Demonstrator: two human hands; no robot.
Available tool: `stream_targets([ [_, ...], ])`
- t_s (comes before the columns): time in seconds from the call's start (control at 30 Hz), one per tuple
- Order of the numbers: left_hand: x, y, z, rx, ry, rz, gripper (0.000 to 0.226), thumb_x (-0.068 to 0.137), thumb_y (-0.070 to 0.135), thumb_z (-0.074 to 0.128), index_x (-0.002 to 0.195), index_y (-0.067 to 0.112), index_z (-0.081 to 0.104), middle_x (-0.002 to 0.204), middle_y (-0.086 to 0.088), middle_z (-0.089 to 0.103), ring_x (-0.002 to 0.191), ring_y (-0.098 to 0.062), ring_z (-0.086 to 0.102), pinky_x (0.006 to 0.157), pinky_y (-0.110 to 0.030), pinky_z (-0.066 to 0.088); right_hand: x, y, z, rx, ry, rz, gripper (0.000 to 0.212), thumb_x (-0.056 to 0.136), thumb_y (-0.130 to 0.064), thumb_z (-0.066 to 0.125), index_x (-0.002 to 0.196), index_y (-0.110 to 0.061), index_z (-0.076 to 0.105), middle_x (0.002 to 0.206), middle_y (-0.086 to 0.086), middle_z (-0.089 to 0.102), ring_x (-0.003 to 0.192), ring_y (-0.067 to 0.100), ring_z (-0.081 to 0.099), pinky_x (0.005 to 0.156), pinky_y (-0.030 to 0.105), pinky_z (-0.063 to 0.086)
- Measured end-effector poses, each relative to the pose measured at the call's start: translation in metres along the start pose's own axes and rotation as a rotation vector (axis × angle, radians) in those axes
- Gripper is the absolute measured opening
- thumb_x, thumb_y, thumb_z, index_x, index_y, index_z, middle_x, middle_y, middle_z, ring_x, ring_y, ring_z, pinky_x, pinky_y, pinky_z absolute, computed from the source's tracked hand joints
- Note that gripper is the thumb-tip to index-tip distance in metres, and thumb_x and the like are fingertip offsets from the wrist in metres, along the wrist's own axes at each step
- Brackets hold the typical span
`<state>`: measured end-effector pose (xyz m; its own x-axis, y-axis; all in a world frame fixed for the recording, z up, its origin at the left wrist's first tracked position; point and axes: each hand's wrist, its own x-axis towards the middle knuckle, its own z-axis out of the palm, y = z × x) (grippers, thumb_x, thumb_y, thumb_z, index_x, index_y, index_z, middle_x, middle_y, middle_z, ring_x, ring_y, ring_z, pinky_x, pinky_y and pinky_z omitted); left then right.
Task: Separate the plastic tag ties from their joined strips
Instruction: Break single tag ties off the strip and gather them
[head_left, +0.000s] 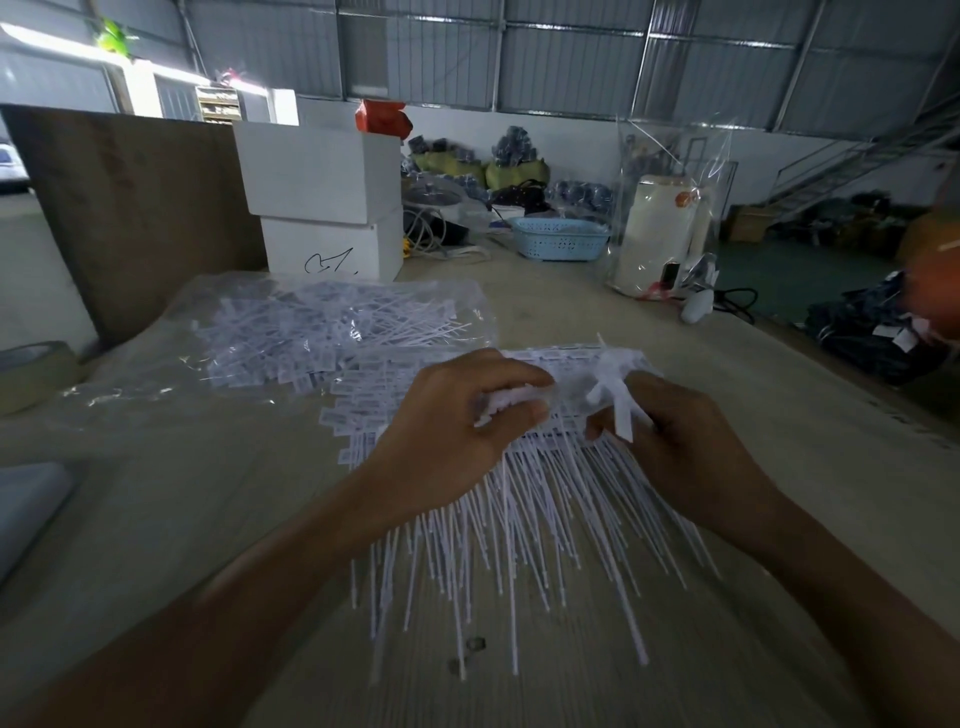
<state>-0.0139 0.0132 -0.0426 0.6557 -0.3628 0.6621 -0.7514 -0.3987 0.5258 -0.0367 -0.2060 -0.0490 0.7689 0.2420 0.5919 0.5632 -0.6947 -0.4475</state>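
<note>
A heap of white plastic tag ties (519, 530) lies on the table in front of me, thin tails fanned toward me and printed heads away. My left hand (447, 431) holds the head end of a joined strip of ties (511, 402), fingers curled over it. Just to its right, my right hand (685, 441) pinches a small bunch of tie heads (615, 400) that sticks up, blurred. Both hands sit above the heap's head end. A clear bag full of more ties (322, 327) lies behind on the left.
Two stacked white boxes (322, 208) stand behind the bag, a brown board (135, 208) to their left. A blue basket (558, 236) and a bagged white jug (660, 228) stand at the back right. A tape roll (31, 369) sits at the left edge.
</note>
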Motion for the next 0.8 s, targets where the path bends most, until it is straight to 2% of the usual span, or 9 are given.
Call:
stream_targets([
  [0.1, 0.001, 0.001, -0.004, 0.031, -0.018, 0.037, 0.023, 0.087, 0.017, 0.075, 0.109, 0.016, 0.076, 0.095, 0.012, 0.068, 0.088, 0.001, 0.064, 0.077, -0.015, 0.047, 0.002, 0.007, -0.004, -0.189, 0.020, -0.133, 0.025, 0.090, -0.018, 0.040, 0.073, -0.006, 0.054, 0.077, 0.000, 0.047, 0.065, 0.018, 0.045, 0.056, 0.035, 0.036],
  [0.23, 0.002, 0.005, -0.005, 0.040, -0.052, 0.053, 0.022, 0.086, 0.018, 0.075, 0.108, 0.016, 0.076, 0.094, 0.011, 0.070, 0.086, 0.002, 0.064, 0.075, -0.010, 0.044, 0.006, 0.014, -0.001, -0.176, 0.014, -0.133, 0.011, 0.087, 0.014, 0.051, 0.087, 0.013, 0.063, 0.087, 0.029, 0.059, 0.079, 0.046, 0.059, 0.071, 0.055, 0.051],
  [0.3, 0.003, 0.005, -0.007, 0.043, -0.071, 0.043, 0.022, 0.086, 0.018, 0.076, 0.108, 0.016, 0.076, 0.094, 0.010, 0.071, 0.085, 0.001, 0.064, 0.074, -0.010, 0.043, 0.004, 0.016, 0.003, -0.117, 0.030, -0.091, 0.010, 0.087, 0.018, 0.052, 0.090, 0.018, 0.061, 0.087, 0.035, 0.060, 0.077, 0.052, 0.060, 0.069, 0.054, 0.052],
  [0.4, 0.004, 0.006, -0.008, 0.025, -0.084, 0.036, 0.021, 0.086, 0.017, 0.076, 0.107, 0.016, 0.076, 0.093, 0.010, 0.071, 0.083, 0.000, 0.064, 0.071, -0.008, 0.041, 0.001, 0.022, 0.003, -0.069, 0.035, -0.065, 0.016, 0.094, 0.011, 0.053, 0.088, 0.003, 0.066, 0.082, 0.019, 0.063, 0.073, 0.040, 0.061, 0.066, 0.049, 0.050],
  [0.5, 0.006, 0.006, -0.009, 0.004, -0.087, 0.034, 0.020, 0.085, 0.017, 0.076, 0.106, 0.016, 0.077, 0.093, 0.009, 0.073, 0.081, -0.001, 0.065, 0.069, -0.008, 0.042, 0.000, 0.020, 0.004, -0.110, 0.080, -0.140, 0.037, 0.092, 0.002, 0.054, 0.079, -0.032, 0.062, 0.065, -0.010, 0.058, 0.057, 0.006, 0.054, 0.052, 0.037, 0.047],
  [0.57, 0.005, 0.003, -0.010, -0.028, -0.127, 0.013, 0.019, 0.083, 0.017, 0.078, 0.102, 0.016, 0.078, 0.091, 0.011, 0.073, 0.080, 0.001, 0.066, 0.067, -0.008, 0.043, 0.003, 0.019, 0.001, -0.202, 0.158, -0.143, 0.037, 0.092, 0.006, 0.056, 0.081, -0.028, 0.063, 0.061, -0.007, 0.061, 0.052, 0.002, 0.054, 0.046, 0.029, 0.045],
  [0.67, 0.001, -0.002, -0.013, -0.052, -0.181, 0.014, 0.020, 0.078, 0.017, 0.083, 0.097, 0.018, 0.079, 0.084, 0.019, 0.070, 0.073, 0.004, 0.064, 0.063, -0.007, 0.041, 0.011, 0.040, -0.025, -0.088, 0.356, 0.220, 0.036, 0.105, -0.015, 0.046, 0.071, -0.025, 0.053, 0.054, -0.002, 0.051, 0.044, 0.007, 0.050, 0.044, 0.022, 0.041],
  [0.7, 0.001, -0.003, -0.012, -0.056, -0.165, 0.024, 0.020, 0.078, 0.018, 0.083, 0.098, 0.019, 0.079, 0.084, 0.021, 0.069, 0.074, 0.004, 0.065, 0.063, -0.007, 0.041, 0.012, 0.046, -0.032, -0.015, 0.398, 0.337, 0.038, 0.105, -0.023, 0.045, 0.067, -0.021, 0.048, 0.053, 0.001, 0.046, 0.043, 0.010, 0.043, 0.048, 0.030, 0.039],
  [0.8, 0.002, -0.003, -0.009, -0.100, -0.073, 0.021, 0.023, 0.084, 0.023, 0.077, 0.107, 0.022, 0.076, 0.090, 0.021, 0.070, 0.080, 0.003, 0.066, 0.067, -0.006, 0.042, 0.009, 0.040, -0.029, 0.119, 0.347, 0.382, 0.043, 0.106, -0.032, 0.041, 0.068, -0.014, 0.048, 0.053, -0.004, 0.044, 0.045, 0.008, 0.037, 0.043, 0.024, 0.034],
])
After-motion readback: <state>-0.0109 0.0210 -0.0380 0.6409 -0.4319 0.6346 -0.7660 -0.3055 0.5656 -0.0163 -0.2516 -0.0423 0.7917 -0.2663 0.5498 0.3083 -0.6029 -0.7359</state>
